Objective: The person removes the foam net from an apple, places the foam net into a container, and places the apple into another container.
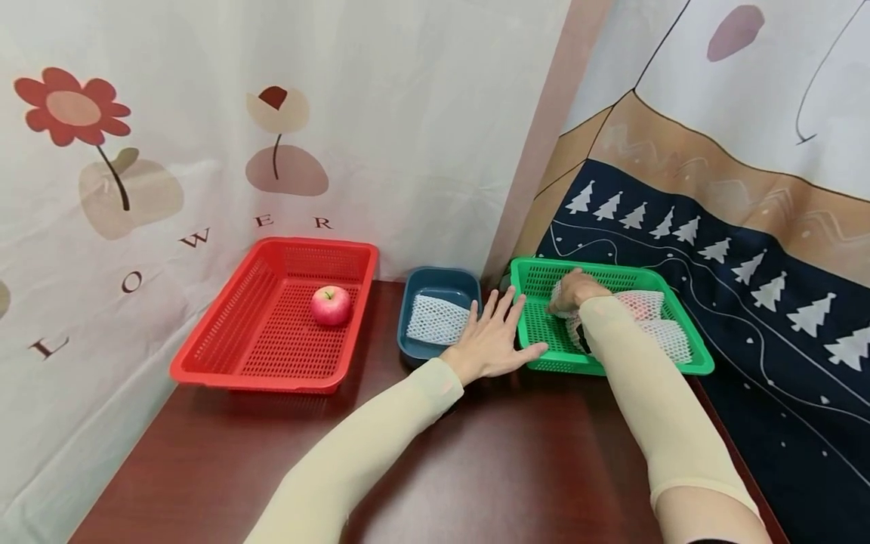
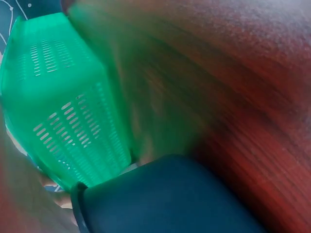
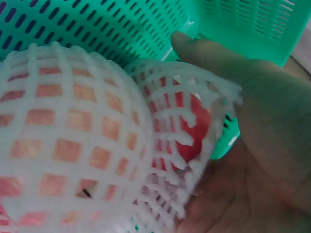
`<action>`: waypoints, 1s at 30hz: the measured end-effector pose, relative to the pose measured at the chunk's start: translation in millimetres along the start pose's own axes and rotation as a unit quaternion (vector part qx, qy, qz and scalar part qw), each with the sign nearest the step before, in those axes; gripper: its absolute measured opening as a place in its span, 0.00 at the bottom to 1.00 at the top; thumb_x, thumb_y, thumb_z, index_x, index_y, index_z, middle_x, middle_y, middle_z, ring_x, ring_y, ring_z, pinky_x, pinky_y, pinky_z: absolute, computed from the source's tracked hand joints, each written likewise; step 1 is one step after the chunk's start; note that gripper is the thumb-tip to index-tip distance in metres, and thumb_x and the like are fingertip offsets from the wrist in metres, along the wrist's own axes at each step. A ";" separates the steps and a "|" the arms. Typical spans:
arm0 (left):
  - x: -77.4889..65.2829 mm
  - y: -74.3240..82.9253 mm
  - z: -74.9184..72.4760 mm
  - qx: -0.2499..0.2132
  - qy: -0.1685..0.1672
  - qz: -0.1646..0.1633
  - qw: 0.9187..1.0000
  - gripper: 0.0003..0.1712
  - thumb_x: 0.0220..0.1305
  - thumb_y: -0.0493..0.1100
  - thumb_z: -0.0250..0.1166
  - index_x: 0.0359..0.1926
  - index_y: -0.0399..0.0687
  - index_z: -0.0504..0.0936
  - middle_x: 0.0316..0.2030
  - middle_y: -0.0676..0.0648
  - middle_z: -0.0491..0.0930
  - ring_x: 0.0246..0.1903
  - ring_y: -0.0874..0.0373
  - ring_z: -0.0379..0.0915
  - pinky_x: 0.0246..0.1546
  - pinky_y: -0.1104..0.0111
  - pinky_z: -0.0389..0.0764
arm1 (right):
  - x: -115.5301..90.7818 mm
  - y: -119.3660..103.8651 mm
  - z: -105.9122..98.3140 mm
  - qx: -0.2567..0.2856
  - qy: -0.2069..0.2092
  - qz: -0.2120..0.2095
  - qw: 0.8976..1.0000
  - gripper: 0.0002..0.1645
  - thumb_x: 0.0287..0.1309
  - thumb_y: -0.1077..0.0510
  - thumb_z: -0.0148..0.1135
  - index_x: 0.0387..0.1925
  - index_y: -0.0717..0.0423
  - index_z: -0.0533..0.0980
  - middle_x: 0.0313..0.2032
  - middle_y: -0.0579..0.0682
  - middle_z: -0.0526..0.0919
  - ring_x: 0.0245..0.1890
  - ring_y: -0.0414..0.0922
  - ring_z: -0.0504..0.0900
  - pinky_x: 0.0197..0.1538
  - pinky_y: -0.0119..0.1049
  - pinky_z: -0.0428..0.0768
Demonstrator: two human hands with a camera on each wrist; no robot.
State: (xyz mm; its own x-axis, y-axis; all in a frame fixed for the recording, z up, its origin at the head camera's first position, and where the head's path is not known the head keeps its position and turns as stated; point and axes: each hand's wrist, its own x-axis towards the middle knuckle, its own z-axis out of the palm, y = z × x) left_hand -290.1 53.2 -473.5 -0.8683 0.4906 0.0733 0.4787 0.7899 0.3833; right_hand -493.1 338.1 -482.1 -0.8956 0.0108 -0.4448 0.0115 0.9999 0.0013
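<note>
The left hand is holding nothing, fingers straight and splayed; a blue tub is sitting left of them, a green basket right. Farther, inside it, the right hand is gripping net-wrapped fruit, which loose netting could be letting slip.

In the lower middle of the head view, a hand could pass over the tabletop between the left sleeve and the right sleeve, and also through the narrow strip at centre, between the red basket and the blue box. Right of centre, the spread left hand obstructs the gap beside the green basket from above. Inside this basket, the right hand and the netted fruits stand in the way, while the curtain limits the upper side.
</note>
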 end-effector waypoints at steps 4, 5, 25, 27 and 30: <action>-0.3 0.7 -1.8 0.005 0.001 -0.003 1.000 0.63 0.80 0.86 0.48 0.98 0.61 0.40 0.98 0.50 0.36 0.98 0.42 0.30 0.95 0.32 0.43 | -3.8 -1.7 -0.1 0.004 0.005 0.003 1.000 0.92 0.58 0.26 0.85 0.86 0.87 0.41 0.74 0.87 0.72 0.73 0.77 0.82 0.69 0.69 0.88; -0.5 1.0 -2.2 0.005 0.000 -0.005 1.000 0.63 0.80 0.86 0.48 0.98 0.61 0.40 0.98 0.50 0.35 0.98 0.42 0.30 0.95 0.32 0.43 | -7.8 -2.7 -0.6 0.009 0.009 0.004 1.000 0.91 0.59 0.28 0.85 0.86 0.87 0.41 0.74 0.87 0.72 0.73 0.77 0.82 0.70 0.69 0.88; -2.8 4.7 -3.9 0.006 -0.005 -0.008 1.000 0.62 0.80 0.86 0.47 0.98 0.62 0.41 0.98 0.50 0.36 0.98 0.40 0.30 0.95 0.32 0.42 | -112.5 -39.4 -21.0 0.068 0.069 -0.018 0.995 0.63 0.67 0.44 0.79 0.79 0.86 0.58 0.69 0.83 0.76 0.70 0.76 0.81 0.76 0.68 0.83; -3.1 4.7 -3.9 0.004 -0.006 -0.008 1.000 0.62 0.80 0.86 0.47 0.98 0.62 0.41 0.98 0.50 0.36 0.98 0.40 0.30 0.95 0.32 0.41 | -115.9 -40.0 -20.9 0.078 0.064 -0.020 0.995 0.65 0.70 0.45 0.78 0.80 0.87 0.53 0.70 0.85 0.75 0.73 0.77 0.79 0.78 0.70 0.81; -3.5 5.2 -3.9 0.003 -0.006 -0.008 1.000 0.62 0.80 0.86 0.47 0.98 0.61 0.41 0.98 0.50 0.35 0.98 0.40 0.28 0.95 0.32 0.41 | -120.6 -39.6 -20.8 0.087 0.068 -0.023 0.994 0.67 0.71 0.45 0.78 0.82 0.88 0.49 0.71 0.86 0.74 0.74 0.78 0.78 0.78 0.71 0.81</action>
State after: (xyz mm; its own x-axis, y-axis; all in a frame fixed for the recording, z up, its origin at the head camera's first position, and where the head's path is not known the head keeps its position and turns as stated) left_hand -285.0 54.2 -468.2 -0.8741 0.4825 0.0557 0.4656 0.7998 0.3788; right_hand -394.8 297.3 -409.9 -0.9485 -0.0227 -0.3158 0.0351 0.9838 -0.1761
